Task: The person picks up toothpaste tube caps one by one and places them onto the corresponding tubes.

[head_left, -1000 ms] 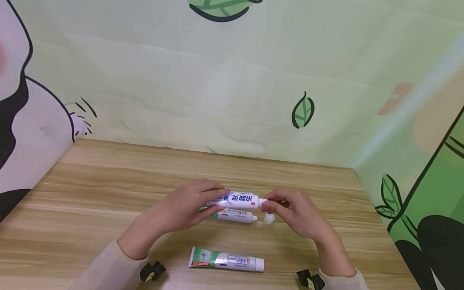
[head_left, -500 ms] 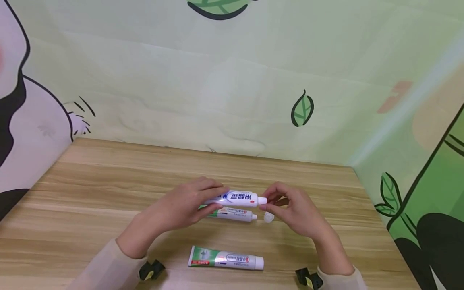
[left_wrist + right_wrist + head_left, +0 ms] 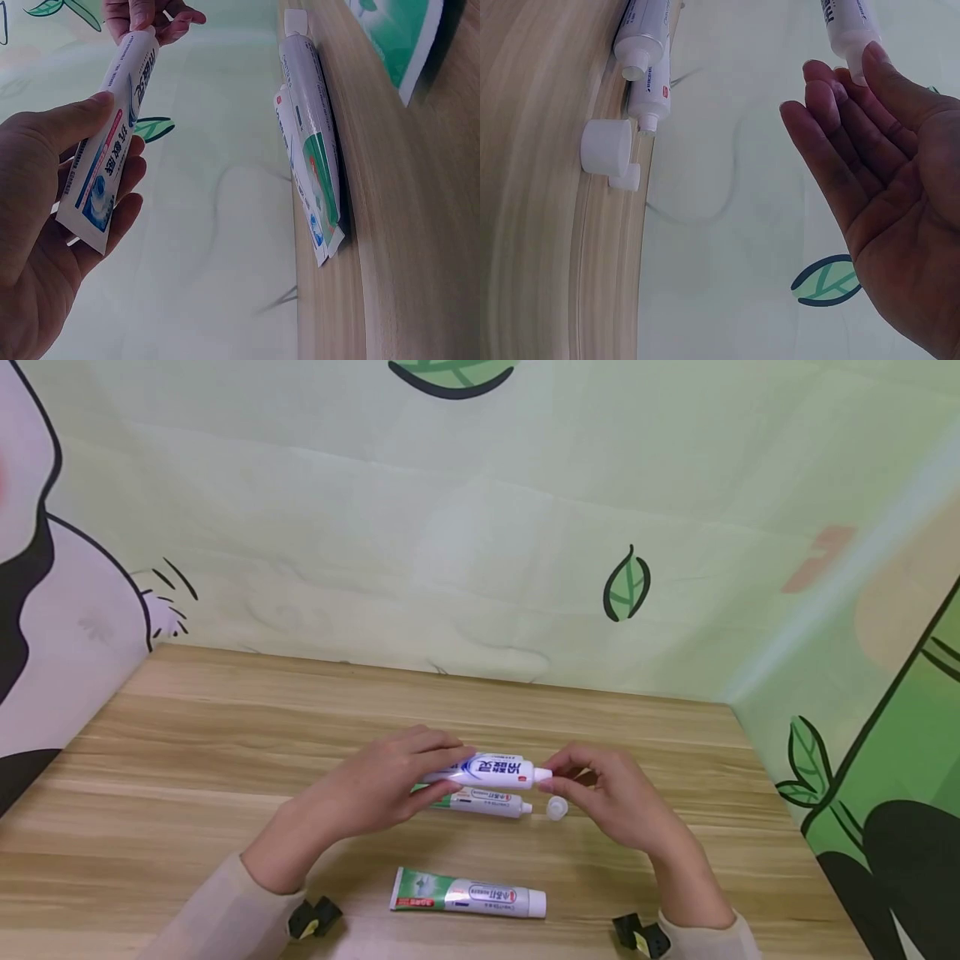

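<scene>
My left hand (image 3: 382,781) holds a white and blue toothpaste tube (image 3: 498,770) above the table, thumb on one face and fingers behind. At the tube's right end, the thumb and fingers of my right hand (image 3: 611,797) pinch its small white cap (image 3: 543,774). Below it, a green and white toothpaste tube (image 3: 487,803) lies with its nozzle bare. Beside that one, the left wrist view shows another white and blue tube (image 3: 296,165). In the right wrist view, a large white cap (image 3: 606,147) and a smaller white cap (image 3: 626,178) stand near the bare nozzles.
Nearer the front edge of the wooden table (image 3: 225,735) lies another green and white toothpaste tube (image 3: 468,894), capped, pointing right. A printed backdrop (image 3: 420,543) with leaves rises behind the table and along its sides.
The right thumb and fingers have shifted slightly around the cap, and the held tube has moved only a little. The things on the table have stayed in place.
</scene>
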A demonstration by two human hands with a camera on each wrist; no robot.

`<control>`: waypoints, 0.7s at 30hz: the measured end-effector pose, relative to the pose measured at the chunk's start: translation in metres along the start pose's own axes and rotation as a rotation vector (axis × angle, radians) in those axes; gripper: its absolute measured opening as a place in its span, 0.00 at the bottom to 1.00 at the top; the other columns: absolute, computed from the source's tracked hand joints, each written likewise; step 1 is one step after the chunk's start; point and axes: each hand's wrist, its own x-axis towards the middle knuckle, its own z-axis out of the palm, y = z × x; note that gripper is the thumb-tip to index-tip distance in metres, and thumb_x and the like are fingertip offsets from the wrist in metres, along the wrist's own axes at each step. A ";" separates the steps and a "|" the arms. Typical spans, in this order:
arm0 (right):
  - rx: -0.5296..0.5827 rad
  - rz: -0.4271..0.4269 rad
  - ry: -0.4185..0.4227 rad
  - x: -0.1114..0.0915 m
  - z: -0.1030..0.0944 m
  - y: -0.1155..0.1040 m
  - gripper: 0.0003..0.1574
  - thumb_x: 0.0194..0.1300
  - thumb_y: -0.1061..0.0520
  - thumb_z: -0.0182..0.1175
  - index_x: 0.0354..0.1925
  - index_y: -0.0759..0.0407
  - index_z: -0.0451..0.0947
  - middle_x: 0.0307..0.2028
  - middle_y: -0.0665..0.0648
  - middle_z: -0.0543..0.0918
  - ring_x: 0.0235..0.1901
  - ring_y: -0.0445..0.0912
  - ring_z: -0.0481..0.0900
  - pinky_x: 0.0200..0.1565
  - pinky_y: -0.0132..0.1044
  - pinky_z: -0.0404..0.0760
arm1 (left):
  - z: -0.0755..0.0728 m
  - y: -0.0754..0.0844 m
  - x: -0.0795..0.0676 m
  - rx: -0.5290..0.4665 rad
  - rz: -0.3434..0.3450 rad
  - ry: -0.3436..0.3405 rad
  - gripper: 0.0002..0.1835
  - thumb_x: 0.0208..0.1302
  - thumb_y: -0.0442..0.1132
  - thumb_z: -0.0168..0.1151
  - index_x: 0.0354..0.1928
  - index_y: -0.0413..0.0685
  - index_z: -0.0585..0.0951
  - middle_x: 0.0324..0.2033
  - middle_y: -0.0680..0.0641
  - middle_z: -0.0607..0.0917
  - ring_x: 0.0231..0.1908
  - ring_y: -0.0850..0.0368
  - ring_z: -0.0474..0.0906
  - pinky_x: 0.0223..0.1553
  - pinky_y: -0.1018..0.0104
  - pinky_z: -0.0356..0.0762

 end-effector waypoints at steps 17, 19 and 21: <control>-0.031 0.012 -0.064 0.000 -0.002 0.003 0.06 0.72 0.54 0.65 0.43 0.53 0.87 0.38 0.52 0.90 0.35 0.41 0.83 0.40 0.36 0.86 | 0.001 0.002 0.001 0.007 -0.001 -0.024 0.24 0.70 0.43 0.68 0.66 0.48 0.81 0.56 0.46 0.86 0.57 0.51 0.83 0.59 0.55 0.83; -0.038 0.010 -0.067 -0.001 -0.002 0.003 0.06 0.72 0.54 0.66 0.43 0.52 0.86 0.38 0.51 0.89 0.35 0.41 0.83 0.41 0.35 0.86 | 0.002 0.002 0.002 0.005 -0.009 -0.037 0.24 0.70 0.43 0.68 0.66 0.48 0.81 0.56 0.47 0.86 0.57 0.51 0.83 0.59 0.55 0.83; -0.050 0.011 -0.071 -0.001 -0.002 0.003 0.05 0.71 0.53 0.66 0.43 0.51 0.86 0.37 0.49 0.89 0.36 0.42 0.83 0.41 0.35 0.86 | 0.002 0.002 0.002 -0.004 -0.021 -0.055 0.23 0.71 0.44 0.68 0.66 0.48 0.81 0.57 0.47 0.86 0.57 0.52 0.83 0.59 0.55 0.83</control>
